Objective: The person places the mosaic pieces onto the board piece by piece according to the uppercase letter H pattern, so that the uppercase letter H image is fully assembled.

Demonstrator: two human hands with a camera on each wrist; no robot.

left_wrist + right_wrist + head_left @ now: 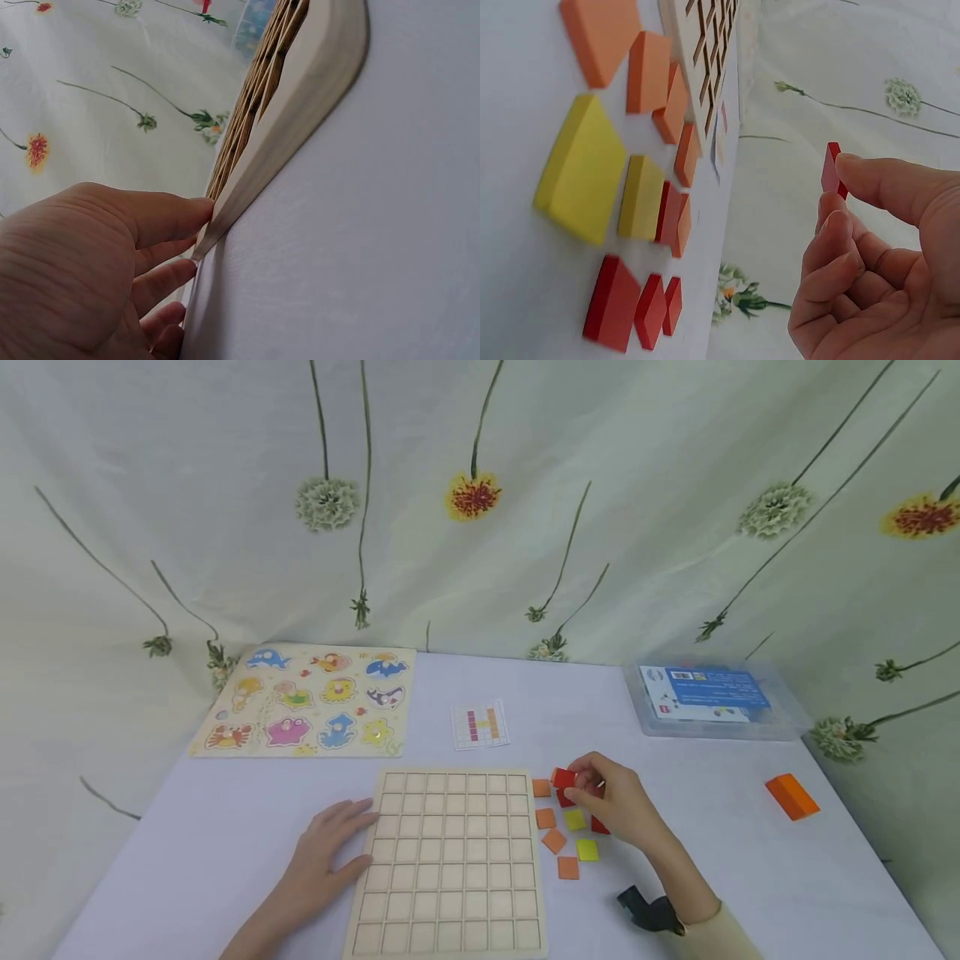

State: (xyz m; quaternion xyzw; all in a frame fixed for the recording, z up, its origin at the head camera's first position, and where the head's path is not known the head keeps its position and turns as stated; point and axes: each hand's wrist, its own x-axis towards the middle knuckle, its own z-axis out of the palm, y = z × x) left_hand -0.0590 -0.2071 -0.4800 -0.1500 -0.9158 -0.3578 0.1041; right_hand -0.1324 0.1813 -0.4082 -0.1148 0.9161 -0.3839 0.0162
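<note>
Between thumb and forefinger, my right hand (617,797) pinches a red square tile (831,171), raised above the table in the right wrist view. Below it lie several loose tiles: orange ones (545,818), two yellow ones (588,850) and red ones (612,304). To their left is a wooden grid board (457,852) with bare square cells. My left hand (318,852) rests at the board's left edge, fingertips and thumb touching the rim (285,127), fingers fairly straight.
A small pattern card (480,724) lies behind the board. A sea-animal puzzle board (300,702) is at the back left. At the back right stands a clear plastic box (712,700) with a blue label; an orange block (792,797) sits nearer the right edge.
</note>
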